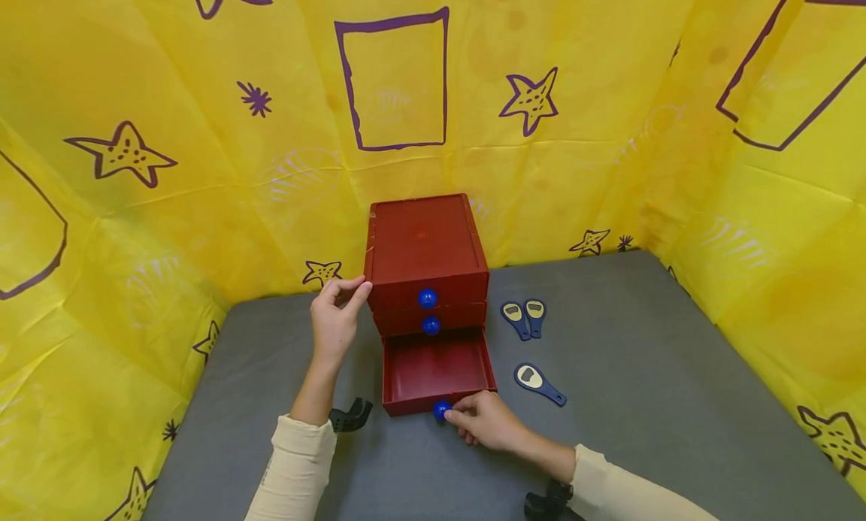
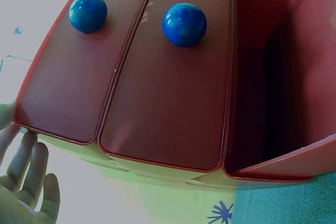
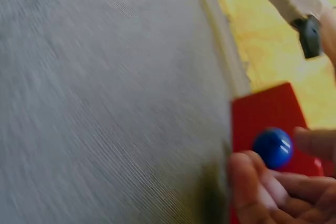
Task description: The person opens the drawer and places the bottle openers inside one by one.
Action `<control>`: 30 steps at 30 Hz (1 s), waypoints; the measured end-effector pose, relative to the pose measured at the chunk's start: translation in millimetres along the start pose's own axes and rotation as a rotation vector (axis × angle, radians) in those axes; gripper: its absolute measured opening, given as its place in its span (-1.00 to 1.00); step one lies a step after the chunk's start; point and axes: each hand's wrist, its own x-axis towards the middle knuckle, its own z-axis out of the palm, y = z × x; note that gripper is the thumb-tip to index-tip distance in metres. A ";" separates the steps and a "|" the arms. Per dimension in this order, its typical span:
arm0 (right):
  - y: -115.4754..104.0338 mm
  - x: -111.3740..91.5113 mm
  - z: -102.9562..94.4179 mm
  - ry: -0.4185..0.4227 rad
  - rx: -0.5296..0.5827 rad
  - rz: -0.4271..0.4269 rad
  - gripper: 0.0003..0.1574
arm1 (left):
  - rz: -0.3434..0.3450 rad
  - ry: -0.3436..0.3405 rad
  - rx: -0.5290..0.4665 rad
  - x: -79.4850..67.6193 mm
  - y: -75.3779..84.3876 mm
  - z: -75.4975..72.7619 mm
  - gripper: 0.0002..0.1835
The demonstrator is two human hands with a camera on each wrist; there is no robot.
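A dark red drawer unit [image 1: 428, 239] with blue ball knobs stands at the back of the grey table. Its bottom drawer [image 1: 433, 367] is pulled out, showing the red floor inside. My right hand [image 1: 490, 422] pinches that drawer's blue knob [image 1: 442, 410] between thumb and fingers; the right wrist view has the knob [image 3: 273, 148] between them. At the unit's upper left front corner, my left hand [image 1: 336, 318] holds the edge with thumb and index finger. The other fingers [image 2: 37, 169] spread beside the unit in the left wrist view. Both upper drawers [image 2: 168, 77] are pushed in.
Right of the unit, two blue and cream bottle openers [image 1: 534, 316] lie side by side. A third bottle opener [image 1: 539, 383] lies nearer, by the pulled-out drawer. Yellow cloth [image 1: 399, 85] with purple drawings walls the table [image 1: 643, 355] at the back and sides.
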 end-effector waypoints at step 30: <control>26.4 -33.2 -115.1 0.320 -0.577 0.055 -0.75 | 0.041 0.009 -0.007 -1.1 3.7 0.7 -0.76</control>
